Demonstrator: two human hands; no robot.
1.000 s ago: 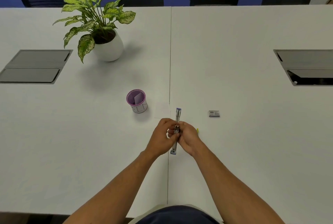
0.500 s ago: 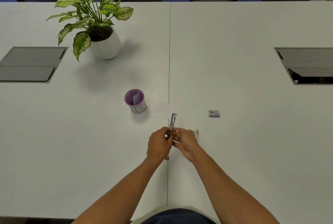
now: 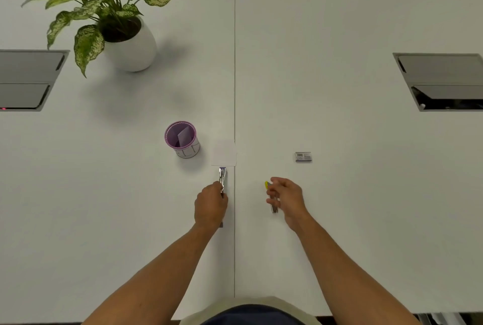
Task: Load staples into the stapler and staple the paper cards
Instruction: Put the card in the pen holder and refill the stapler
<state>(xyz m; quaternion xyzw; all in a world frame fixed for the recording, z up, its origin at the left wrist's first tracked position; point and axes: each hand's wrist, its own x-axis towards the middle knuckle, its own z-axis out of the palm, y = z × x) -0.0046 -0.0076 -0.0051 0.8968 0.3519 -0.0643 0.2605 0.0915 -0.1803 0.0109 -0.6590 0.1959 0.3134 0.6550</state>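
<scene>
My left hand (image 3: 211, 205) grips a slim metal stapler (image 3: 222, 177) with a blue tip, lying on the table and pointing away from me. Its tip almost touches a white paper card (image 3: 224, 154) lying flat just beyond it. My right hand (image 3: 286, 195) is off to the right, fingers curled on a small metal piece with a yellow end (image 3: 269, 191); most of that piece is hidden under the fingers. A small staple box (image 3: 303, 156) lies further right on the table.
A purple cup (image 3: 180, 139) holding a folded card stands left of the white card. A potted plant (image 3: 122, 37) stands at the back left. Grey floor-box lids are set into the table at far left (image 3: 26, 78) and far right (image 3: 441, 81).
My hands were together on the stapler; now they have parted. The right hand moved right to the yellow-ended piece, and the left keeps the stapler, now lying low by the card.
</scene>
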